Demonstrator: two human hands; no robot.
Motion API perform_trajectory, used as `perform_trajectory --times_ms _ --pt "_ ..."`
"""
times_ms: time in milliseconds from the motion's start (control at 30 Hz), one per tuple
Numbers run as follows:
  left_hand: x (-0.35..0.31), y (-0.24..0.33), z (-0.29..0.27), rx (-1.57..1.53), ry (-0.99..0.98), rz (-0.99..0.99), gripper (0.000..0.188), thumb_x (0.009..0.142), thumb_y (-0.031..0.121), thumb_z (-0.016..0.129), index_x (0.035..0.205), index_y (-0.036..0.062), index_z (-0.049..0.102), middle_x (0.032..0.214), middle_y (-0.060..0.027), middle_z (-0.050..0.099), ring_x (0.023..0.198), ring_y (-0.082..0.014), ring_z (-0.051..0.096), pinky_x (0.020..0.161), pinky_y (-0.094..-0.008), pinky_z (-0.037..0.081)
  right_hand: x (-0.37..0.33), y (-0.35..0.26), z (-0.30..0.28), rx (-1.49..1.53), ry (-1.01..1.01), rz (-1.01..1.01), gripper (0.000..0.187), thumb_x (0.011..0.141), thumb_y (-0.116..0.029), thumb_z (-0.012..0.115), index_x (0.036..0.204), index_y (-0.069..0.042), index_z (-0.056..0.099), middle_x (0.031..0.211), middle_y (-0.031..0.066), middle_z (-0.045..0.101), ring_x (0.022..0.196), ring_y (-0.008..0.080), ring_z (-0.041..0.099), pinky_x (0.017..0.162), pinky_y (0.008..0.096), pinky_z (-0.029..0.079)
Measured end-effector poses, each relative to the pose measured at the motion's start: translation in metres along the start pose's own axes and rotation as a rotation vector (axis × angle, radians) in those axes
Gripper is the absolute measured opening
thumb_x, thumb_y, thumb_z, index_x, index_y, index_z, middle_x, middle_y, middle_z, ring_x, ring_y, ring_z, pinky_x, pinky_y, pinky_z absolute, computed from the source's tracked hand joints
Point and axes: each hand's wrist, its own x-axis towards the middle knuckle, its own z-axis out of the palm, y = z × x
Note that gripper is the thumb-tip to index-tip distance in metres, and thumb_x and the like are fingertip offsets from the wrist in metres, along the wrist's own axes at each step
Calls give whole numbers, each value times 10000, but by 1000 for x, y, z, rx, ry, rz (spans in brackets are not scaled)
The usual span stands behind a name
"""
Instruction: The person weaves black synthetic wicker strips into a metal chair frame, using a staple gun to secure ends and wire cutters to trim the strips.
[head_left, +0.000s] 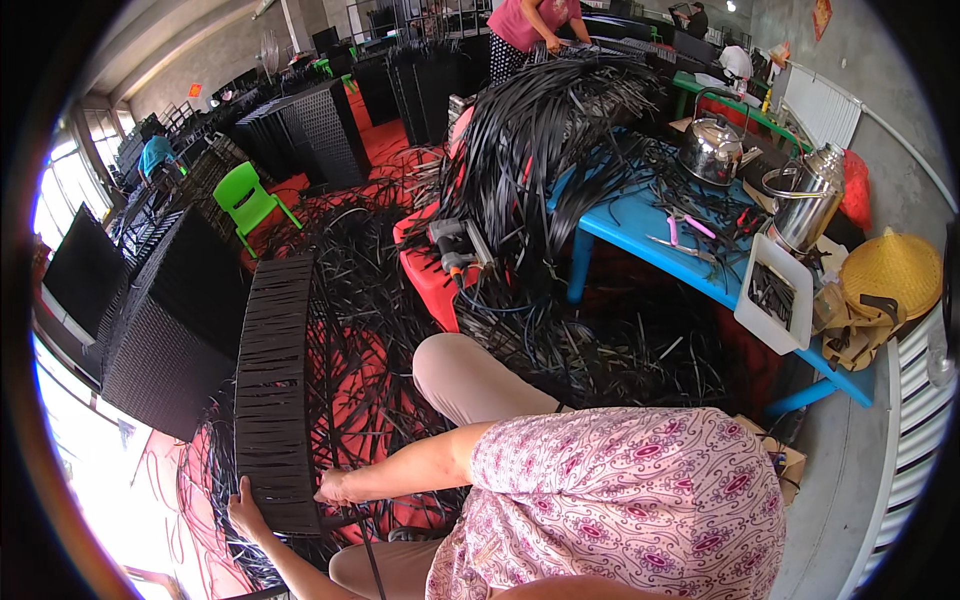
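A long panel point(272, 390) wrapped in flat black strips stands upright in front of me, left of my knees. At its lower left edge my left hand point(247, 510) grips the panel, thumb on the near face. My right hand point(335, 487) is closed at the lower right edge, fingers pinched together; what they hold is hidden. Close below that hand a thin black strip point(374, 560) runs down toward my lap. Loose black strips point(390, 390) lie heaped on the red floor around the panel.
A red stool point(430, 285) bears a nail gun point(459, 250) with a hose. The blue table point(640, 226) to the right carries pink-handled scissors point(690, 228), a kettle point(712, 150) and a white bin point(775, 295). Stacked black woven panels point(180, 310) stand left; a co-worker point(530, 28) works at the back.
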Motion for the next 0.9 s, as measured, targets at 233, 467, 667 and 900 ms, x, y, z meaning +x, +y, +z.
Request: perform_trajectory --times_ms 233,467,667,900 --pt "-4 14 4 -47 33 9 721 815 674 575 846 -37 689 878 -250 655 832 -413 606 732 -518 432 -11 -13 0 -125 90 135 235 748 -198 663 636 -127 469 496 23 449 371 154 401 356 314 273" --pt "0 8 0 -37 33 -14 738 814 689 556 829 -37 688 890 -257 653 840 -425 602 730 -529 425 -11 -15 14 -193 187 92 341 862 -242 640 595 -142 453 502 -4 461 370 124 389 324 318 236" --pt "5 -3 -1 -31 81 5 755 816 704 537 832 -35 688 892 -266 644 843 -418 605 735 -526 425 -4 -16 21 -232 233 78 369 881 -265 630 576 -160 451 490 -2 461 362 140 411 327 319 254" --pt "8 -3 0 -39 71 -9 749 818 708 532 787 -28 670 847 -249 634 822 -411 594 725 -515 419 -16 -25 24 -210 247 76 227 865 -219 659 701 -114 544 507 -13 466 339 78 316 332 281 223"
